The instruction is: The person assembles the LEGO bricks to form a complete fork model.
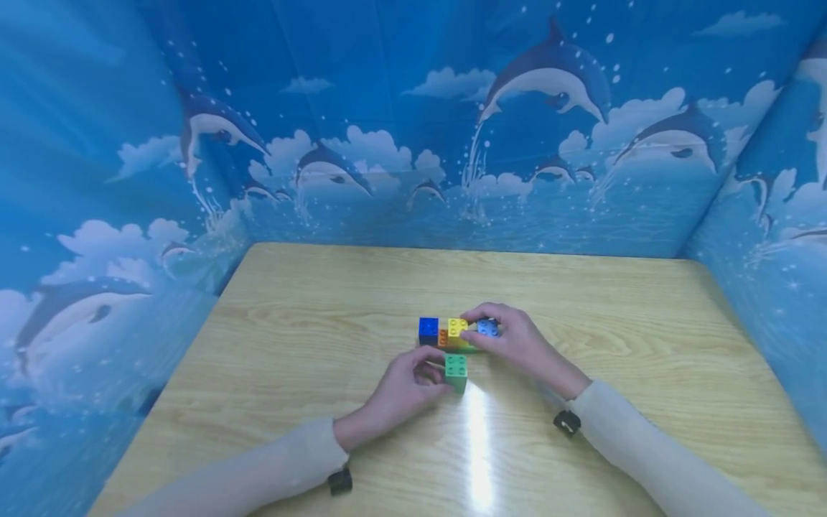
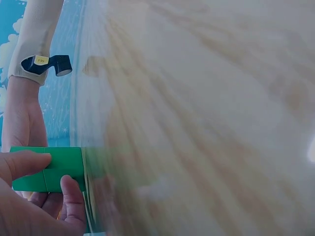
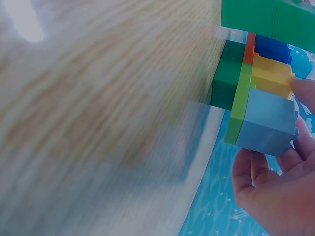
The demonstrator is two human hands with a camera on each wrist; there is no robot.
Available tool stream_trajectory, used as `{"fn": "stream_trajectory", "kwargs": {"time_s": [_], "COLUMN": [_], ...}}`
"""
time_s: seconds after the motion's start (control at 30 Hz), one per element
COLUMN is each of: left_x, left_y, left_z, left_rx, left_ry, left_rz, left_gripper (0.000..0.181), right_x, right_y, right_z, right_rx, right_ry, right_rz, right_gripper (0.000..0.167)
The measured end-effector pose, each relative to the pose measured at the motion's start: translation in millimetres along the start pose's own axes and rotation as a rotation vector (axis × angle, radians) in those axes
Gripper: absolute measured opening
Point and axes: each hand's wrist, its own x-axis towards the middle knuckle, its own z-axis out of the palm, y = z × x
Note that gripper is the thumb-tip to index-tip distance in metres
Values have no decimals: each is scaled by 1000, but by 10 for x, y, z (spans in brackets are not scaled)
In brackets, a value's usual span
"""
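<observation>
My left hand (image 1: 403, 384) grips a green toy brick stack (image 1: 455, 371) from the left, studs up; its seam shows between thumb and fingers in the left wrist view. My right hand (image 1: 517, 341) pinches the yellow brick (image 1: 457, 330) between thumb and forefinger. That brick sits on the assembled row, beside a light blue brick (image 3: 268, 123) that lies beneath the right palm. At the row's left end stands a dark blue brick (image 1: 428, 330). Low in the row are an orange piece (image 3: 249, 46), a lime green piece (image 3: 239, 105) and a dark green brick (image 3: 228, 73).
The row stands on a wood-grain table (image 1: 310, 301), with a bright light reflection in front of it. Dolphin-print curtains (image 1: 388, 179) enclose the back and sides. Each sleeve carries a small black wrist camera (image 1: 567, 422).
</observation>
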Motion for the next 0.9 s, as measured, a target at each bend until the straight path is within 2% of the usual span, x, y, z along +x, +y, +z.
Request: {"fn": "stream_trajectory", "kwargs": {"time_s": [0.33, 0.63, 0.9], "left_x": [57, 99, 100], "left_y": [18, 26, 37], "left_z": [73, 65, 35], "left_rx": [-19, -26, -21], "left_ry": [-19, -24, -22], "left_rz": [-14, -33, -45], "left_gripper": [43, 44, 45], "right_x": [3, -5, -10], "right_y": [-5, 6, 9], "right_z": [-2, 12, 11], "right_rx": [10, -9, -7], "right_ry": [2, 11, 7], "right_rz": [-11, -33, -17], "right_gripper": [32, 33, 34]}}
